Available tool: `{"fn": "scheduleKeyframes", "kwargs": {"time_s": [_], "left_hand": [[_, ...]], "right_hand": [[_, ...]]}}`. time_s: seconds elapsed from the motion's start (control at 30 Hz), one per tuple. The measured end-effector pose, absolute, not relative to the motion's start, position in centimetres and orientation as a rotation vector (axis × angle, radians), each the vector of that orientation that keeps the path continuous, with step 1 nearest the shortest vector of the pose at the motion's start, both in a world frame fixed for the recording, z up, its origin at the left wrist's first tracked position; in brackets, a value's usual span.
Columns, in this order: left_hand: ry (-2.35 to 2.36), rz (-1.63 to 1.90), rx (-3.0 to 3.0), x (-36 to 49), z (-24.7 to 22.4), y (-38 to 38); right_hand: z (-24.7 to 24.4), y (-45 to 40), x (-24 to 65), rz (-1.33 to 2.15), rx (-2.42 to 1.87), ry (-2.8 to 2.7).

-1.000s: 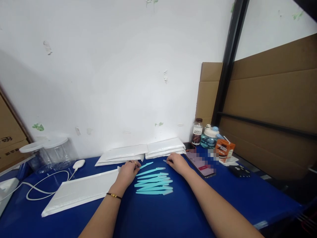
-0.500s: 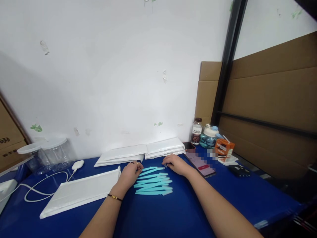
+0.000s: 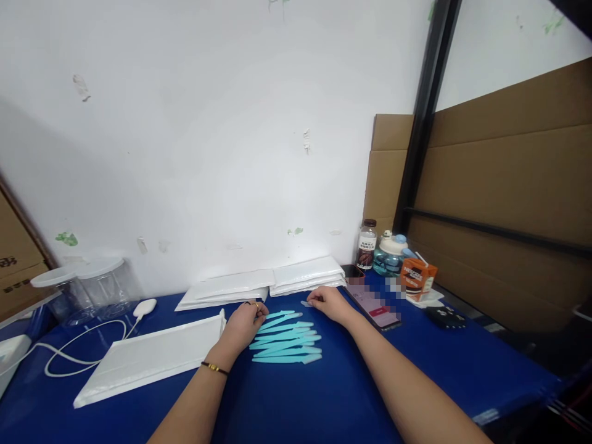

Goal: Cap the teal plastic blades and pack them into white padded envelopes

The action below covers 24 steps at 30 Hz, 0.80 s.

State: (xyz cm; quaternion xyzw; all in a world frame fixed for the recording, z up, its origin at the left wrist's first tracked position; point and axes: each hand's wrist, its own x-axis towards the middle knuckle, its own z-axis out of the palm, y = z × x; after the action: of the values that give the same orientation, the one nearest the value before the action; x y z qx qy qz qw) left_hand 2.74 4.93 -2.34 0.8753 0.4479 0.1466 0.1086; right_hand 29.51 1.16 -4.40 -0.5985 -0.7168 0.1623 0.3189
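Several turquoise eyebrow razors (image 3: pixel 285 336) with pale, see-through ends lie in an uneven fan on the blue table, their handles mostly pointing left. My left hand (image 3: pixel 245 324) is closed at the handle ends of the topmost razors, its fingers seemingly pinching one; the fingertips partly hide the contact. To the right of the fan, my right hand (image 3: pixel 327 303) is pinched on a small clear plastic cap (image 3: pixel 306 303), which sticks out left of the fingertips above the table. Beside my left forearm lies a white padded mailer (image 3: pixel 150 357).
More white padded mailers (image 3: pixel 226 285) are stacked along the wall. A phone (image 3: pixel 377 307) lies right of my right hand, with a bottle (image 3: pixel 367 243), a drink carton (image 3: pixel 417 277) and a black object (image 3: pixel 444 317) beyond. Clear tubs (image 3: pixel 104 287) and a white cable (image 3: pixel 58 351) occupy the left.
My right hand has shifted slightly right and turned, so the clear cap in its fingers now shows more plainly. My left hand and the fan of razors look nearly the same.
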Motion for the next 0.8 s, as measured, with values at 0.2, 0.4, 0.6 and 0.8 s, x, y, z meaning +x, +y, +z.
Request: {"fn": "scheduleKeyframes", "kwargs": {"time_s": [0.2, 0.4, 0.6, 0.8], "left_hand": [[1.315, 0.437, 2.56, 2.8, -2.2, 4.8], [1.246, 0.483, 2.537, 3.3, -2.6, 4.8], [1.246, 0.479, 2.488, 3.6, -2.4, 4.6], [1.238, 0.508, 2.458, 3.7, -2.4, 4.5]], "right_hand": [[-4.2, 1.0, 29.1, 0.299, -1.55, -1.914], [-4.4, 0.8, 27.7, 0.408, -1.479, -1.925], [-4.2, 0.6, 27.9, 0.431, -1.437, -1.942], [-4.3, 0.6, 28.0, 0.527, -1.452, -1.895]]}}
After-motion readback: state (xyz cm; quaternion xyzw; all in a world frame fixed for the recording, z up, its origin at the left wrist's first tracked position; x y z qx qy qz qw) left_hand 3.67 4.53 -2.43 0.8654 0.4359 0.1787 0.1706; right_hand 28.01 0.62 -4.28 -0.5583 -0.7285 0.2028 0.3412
